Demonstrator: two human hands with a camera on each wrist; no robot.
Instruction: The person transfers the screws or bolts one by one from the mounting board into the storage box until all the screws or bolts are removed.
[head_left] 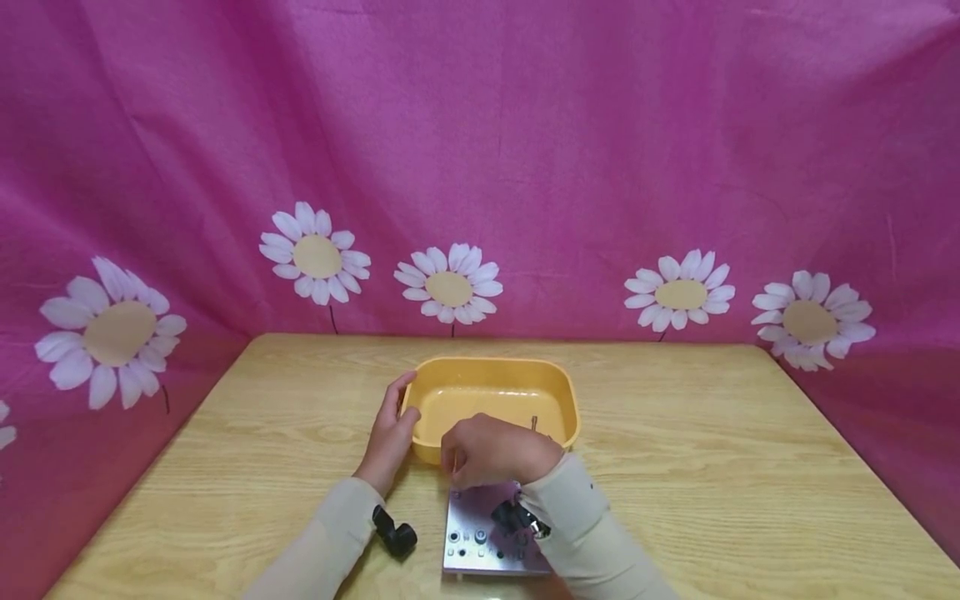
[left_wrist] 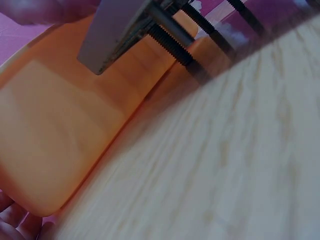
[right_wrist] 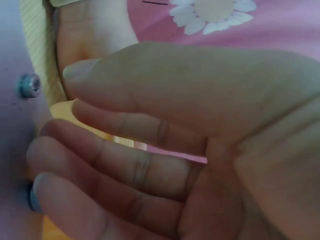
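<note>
A yellow plastic basin [head_left: 495, 367] stands in front of me, and my left hand [head_left: 388, 437] grips its left wall, thumb inside the rim and fingers outside. Just nearer lies a silver metal plate [head_left: 467, 521] with bolts and holes. Threaded bolt shanks [left_wrist: 172, 45] stick out beneath it in the left wrist view. My right hand [head_left: 491, 450] is bent over the plate's far end. In the right wrist view its curled fingertips sit close to the plate beside a bolt head [right_wrist: 34, 197]; another bolt [right_wrist: 31, 86] stands further off. Anything between thumb and fingers is hidden.
A thin metal bolt [head_left: 534, 422] shows inside the basin, past my right wrist. Black wrist cameras [head_left: 393, 533] hang from both sleeves, one over the plate. The wooden table [head_left: 712, 467] ends at a pink curtain [head_left: 555, 167] with daisies.
</note>
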